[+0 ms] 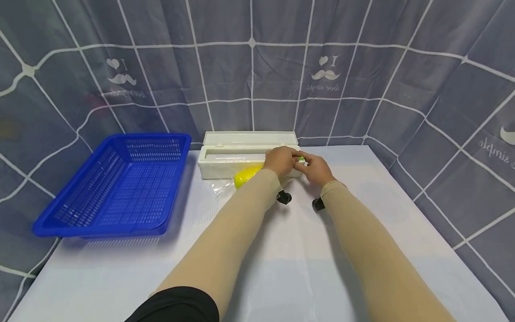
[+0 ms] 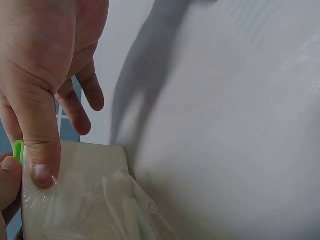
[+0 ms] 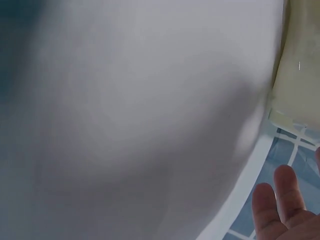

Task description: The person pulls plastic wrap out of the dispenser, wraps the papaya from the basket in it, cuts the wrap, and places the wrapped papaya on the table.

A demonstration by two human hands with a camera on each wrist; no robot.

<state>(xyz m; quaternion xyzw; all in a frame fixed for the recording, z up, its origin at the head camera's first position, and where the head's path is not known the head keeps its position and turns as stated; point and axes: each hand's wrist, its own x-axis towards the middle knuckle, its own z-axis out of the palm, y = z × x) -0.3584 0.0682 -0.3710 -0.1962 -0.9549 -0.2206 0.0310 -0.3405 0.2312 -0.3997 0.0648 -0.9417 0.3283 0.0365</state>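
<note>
A white cling film dispenser box (image 1: 219,169) stands at the back of the table with its lid (image 1: 251,137) raised. Clear cling film (image 2: 107,200) drapes over its front wall. My left hand (image 1: 279,160) holds the box's front rim near the right end, its thumb (image 2: 42,167) pressing the film against the wall. Beside it, my right hand (image 1: 315,170) pinches the small green slide cutter (image 2: 18,150) at the rim; the right wrist view catches only some fingers. A yellow rounded object (image 1: 246,175) lies before the box with film about it, partly behind my left forearm.
On the left of the white table (image 1: 322,277) stands a blue plastic basket (image 1: 141,188) with slotted walls. Grey checked curtains (image 1: 225,76) hang close behind the box and along both sides.
</note>
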